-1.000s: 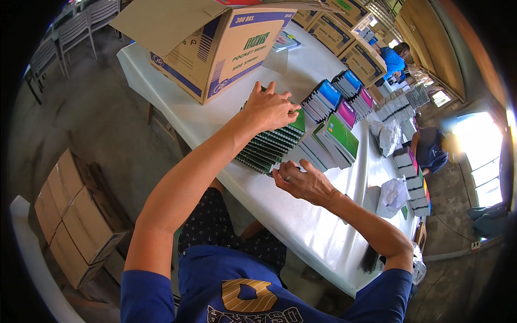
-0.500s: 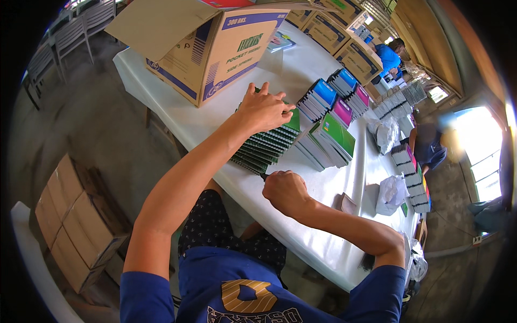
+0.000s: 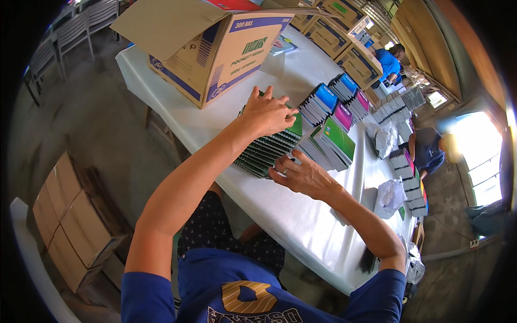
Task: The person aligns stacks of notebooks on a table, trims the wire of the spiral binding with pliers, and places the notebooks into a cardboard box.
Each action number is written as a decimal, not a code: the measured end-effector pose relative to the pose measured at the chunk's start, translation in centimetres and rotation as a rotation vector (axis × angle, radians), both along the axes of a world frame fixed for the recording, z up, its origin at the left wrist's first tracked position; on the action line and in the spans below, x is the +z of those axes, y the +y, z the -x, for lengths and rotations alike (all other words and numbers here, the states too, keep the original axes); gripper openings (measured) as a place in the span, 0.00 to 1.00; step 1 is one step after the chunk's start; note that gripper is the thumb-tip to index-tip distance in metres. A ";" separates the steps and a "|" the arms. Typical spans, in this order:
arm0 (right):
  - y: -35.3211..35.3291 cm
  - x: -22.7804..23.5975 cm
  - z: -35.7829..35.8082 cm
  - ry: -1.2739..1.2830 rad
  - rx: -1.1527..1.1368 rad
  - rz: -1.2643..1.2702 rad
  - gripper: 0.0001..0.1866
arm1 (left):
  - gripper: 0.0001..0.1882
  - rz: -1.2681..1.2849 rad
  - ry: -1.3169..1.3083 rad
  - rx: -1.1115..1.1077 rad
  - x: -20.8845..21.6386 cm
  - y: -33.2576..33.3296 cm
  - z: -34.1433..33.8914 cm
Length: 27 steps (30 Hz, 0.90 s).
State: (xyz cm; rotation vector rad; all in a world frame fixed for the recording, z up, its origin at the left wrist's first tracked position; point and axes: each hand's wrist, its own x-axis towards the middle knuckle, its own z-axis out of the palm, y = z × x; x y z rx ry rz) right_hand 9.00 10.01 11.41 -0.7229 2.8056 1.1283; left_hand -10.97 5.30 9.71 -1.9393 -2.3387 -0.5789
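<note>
A stack of green-covered spiral notebooks [image 3: 261, 153] lies near the table's front edge, its coils facing me. Across its top rests my left hand [image 3: 267, 114], fingers spread. My right hand [image 3: 304, 176] is at the stack's near right corner, fingers loosely bent and apart, with a ring on one of them. Its fingertips seem to touch the notebooks; nothing shows in its grasp. Just right of the stack stand more green notebooks [image 3: 336, 141], leaning together. Behind them are blue-covered notebooks [image 3: 321, 99] and magenta ones [image 3: 343, 116].
A large open carton [image 3: 242, 56] stands at the far left of the white-covered table [image 3: 269, 207]. More cartons [image 3: 358, 62] are piled at the back. Plastic bags [image 3: 390, 196] and notebook stacks [image 3: 409, 185] line the right side, where a person [image 3: 425, 148] works. Wrapped boxes [image 3: 75, 220] sit on the floor at left.
My right hand has gone from a fist below the stack's corner to a loosened hand, slightly up and right against the stack. My left hand stays on top, barely shifted.
</note>
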 end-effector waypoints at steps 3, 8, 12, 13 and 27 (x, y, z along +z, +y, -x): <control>0.1 -0.6 0.0 0.031 0.028 0.032 0.19 | 0.21 -0.012 0.001 -0.005 -0.1 0.0 0.1; -3.8 -4.1 -0.8 -0.053 -0.588 0.021 0.10 | 0.21 -0.005 -0.007 -0.010 0.0 -0.2 0.3; -2.4 -0.5 0.0 0.068 -0.291 0.104 0.15 | 0.21 -0.019 0.000 0.004 -0.4 -0.4 0.3; -2.0 0.5 0.0 0.043 -0.311 0.115 0.19 | 0.21 -0.028 0.016 0.005 -0.5 -0.3 0.2; 1.2 0.8 1.2 0.001 0.032 0.011 0.17 | 0.19 -0.036 0.042 -0.005 -0.1 -0.1 0.0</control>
